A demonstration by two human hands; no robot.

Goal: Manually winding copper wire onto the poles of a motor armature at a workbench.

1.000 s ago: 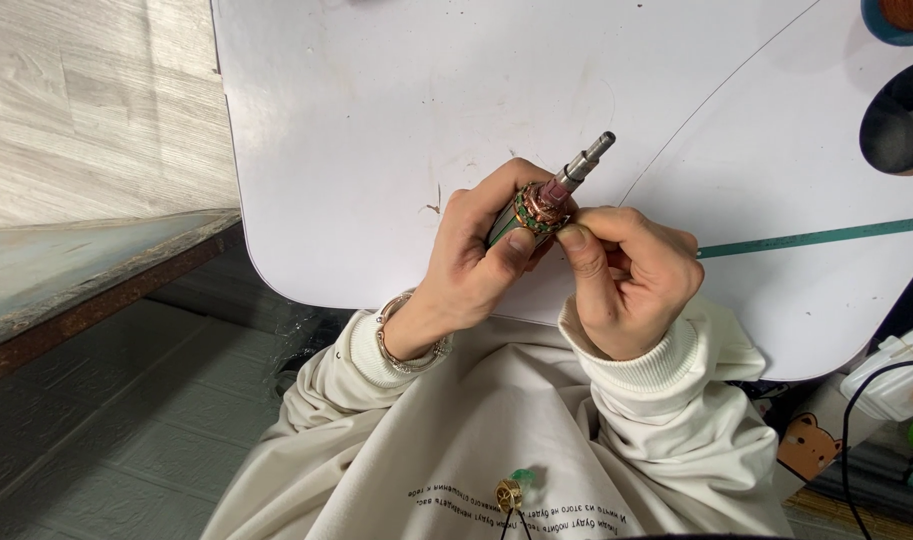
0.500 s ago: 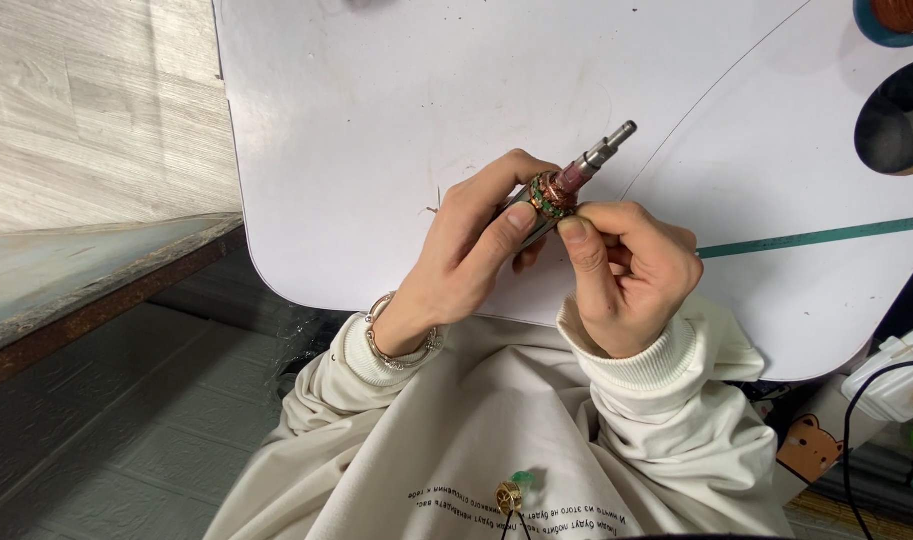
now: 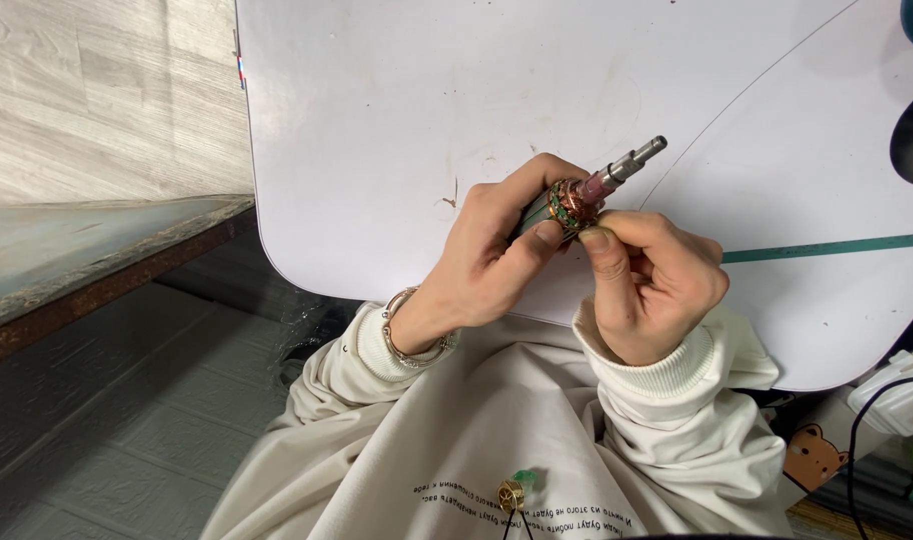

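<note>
A small copper-wound motor armature with steel shaft (image 3: 576, 200) is held tight in the left hand (image 3: 486, 250), steadied above the white counter (image 3: 396, 130), while the right hand (image 3: 651, 285) pinches its winding end.

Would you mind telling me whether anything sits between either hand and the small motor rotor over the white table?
Nothing visible does. The left hand wraps the rotor directly, and the right hand touches its copper end with thumb and forefinger. Only the bare shaft sticks out past both.

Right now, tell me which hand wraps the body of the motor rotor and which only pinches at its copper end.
The left hand, with the bracelet on its wrist, wraps the motor rotor. The right hand only pinches at the copper end, below the bare steel shaft.
</note>
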